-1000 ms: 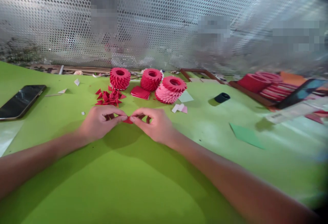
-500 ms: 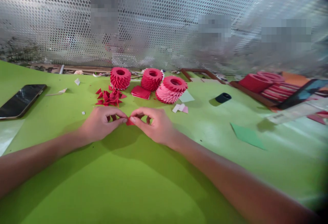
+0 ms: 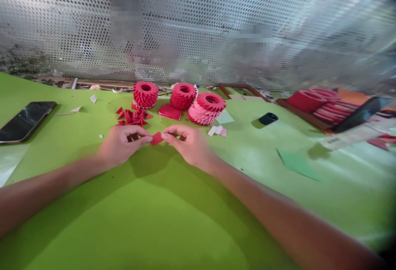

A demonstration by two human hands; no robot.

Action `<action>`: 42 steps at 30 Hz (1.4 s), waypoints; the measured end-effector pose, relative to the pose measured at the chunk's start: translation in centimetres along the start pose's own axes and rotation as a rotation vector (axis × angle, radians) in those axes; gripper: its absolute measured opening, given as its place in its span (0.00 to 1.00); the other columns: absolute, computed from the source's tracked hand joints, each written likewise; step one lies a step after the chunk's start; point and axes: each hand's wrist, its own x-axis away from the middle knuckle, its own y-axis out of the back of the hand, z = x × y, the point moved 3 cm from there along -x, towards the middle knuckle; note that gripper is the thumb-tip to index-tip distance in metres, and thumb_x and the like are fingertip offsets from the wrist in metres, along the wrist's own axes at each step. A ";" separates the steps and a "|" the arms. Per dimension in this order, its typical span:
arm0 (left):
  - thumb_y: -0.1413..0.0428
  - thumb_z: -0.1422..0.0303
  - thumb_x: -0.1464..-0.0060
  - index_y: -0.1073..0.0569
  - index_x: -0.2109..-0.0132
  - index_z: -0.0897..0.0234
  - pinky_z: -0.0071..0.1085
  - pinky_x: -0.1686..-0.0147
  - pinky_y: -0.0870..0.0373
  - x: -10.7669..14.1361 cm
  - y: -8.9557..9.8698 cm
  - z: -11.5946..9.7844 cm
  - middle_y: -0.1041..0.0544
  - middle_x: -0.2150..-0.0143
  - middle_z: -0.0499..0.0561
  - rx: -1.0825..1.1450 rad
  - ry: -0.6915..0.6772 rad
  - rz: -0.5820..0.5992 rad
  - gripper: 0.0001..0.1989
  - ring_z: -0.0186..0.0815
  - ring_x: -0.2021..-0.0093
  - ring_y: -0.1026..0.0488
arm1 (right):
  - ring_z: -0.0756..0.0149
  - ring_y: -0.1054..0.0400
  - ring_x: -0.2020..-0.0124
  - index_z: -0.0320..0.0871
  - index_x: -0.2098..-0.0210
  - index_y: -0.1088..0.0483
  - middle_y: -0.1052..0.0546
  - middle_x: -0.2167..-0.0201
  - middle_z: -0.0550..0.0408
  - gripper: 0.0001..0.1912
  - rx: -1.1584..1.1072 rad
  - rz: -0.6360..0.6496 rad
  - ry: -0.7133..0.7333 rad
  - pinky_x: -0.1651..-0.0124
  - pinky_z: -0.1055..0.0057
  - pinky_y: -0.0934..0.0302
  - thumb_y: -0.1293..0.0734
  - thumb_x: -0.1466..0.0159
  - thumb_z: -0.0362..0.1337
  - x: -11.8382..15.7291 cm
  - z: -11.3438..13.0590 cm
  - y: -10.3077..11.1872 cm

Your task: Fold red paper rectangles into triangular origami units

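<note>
Pinching a small red paper rectangle (image 3: 156, 138) between the left fingers (image 3: 146, 139) and right fingers (image 3: 165, 136), narrowly closed on its ends.

Both the left forearm (image 3: 46, 189) and the right forearm (image 3: 272, 212) are shown bare, tapering to a left hand (image 3: 122, 146) and a right hand (image 3: 188, 144); finer details are blurred.

Right there on the green tabletop (image 3: 93, 220), the left hand (image 3: 122, 145) and the right hand (image 3: 187, 143) pinch a small red paper rectangle (image 3: 156, 138) between them, one end each! Just above sits a heap of folded red paper triangles (image 3: 132, 117), beside three toothed paper rings (image 3: 183, 96) in a row. Over at the left edge, a black smartphone (image 3: 25, 116) lies flat, and a perforated metal screen (image 3: 198, 27) runs across the top!
</note>
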 end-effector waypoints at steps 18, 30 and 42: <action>0.41 0.56 0.43 0.18 0.63 0.63 0.26 0.81 0.46 0.0 0.0 0.3 0.21 0.73 0.49 -0.007 0.018 -0.013 0.15 0.30 0.80 0.37 | 0.65 0.25 0.63 0.41 0.57 0.24 0.18 0.62 0.52 0.11 0.073 0.116 -0.014 0.60 0.69 0.35 0.38 0.32 0.36 -0.2 -0.5 0.0; 0.40 0.54 0.46 0.17 0.60 0.62 0.25 0.81 0.43 -0.1 -0.1 0.7 0.20 0.72 0.51 0.052 0.119 0.011 0.17 0.32 0.78 0.32 | 0.65 0.27 0.66 0.41 0.59 0.25 0.20 0.66 0.52 0.13 0.054 0.120 0.005 0.61 0.69 0.36 0.39 0.31 0.40 -0.1 -0.8 -0.2; 0.38 0.52 0.48 0.17 0.61 0.61 0.26 0.77 0.39 -0.2 -0.2 1.1 0.19 0.72 0.49 0.095 0.152 0.048 0.18 0.31 0.77 0.30 | 0.67 0.28 0.67 0.41 0.62 0.24 0.20 0.65 0.53 0.13 0.068 0.062 0.057 0.66 0.72 0.39 0.37 0.31 0.43 0.0 -0.5 -0.4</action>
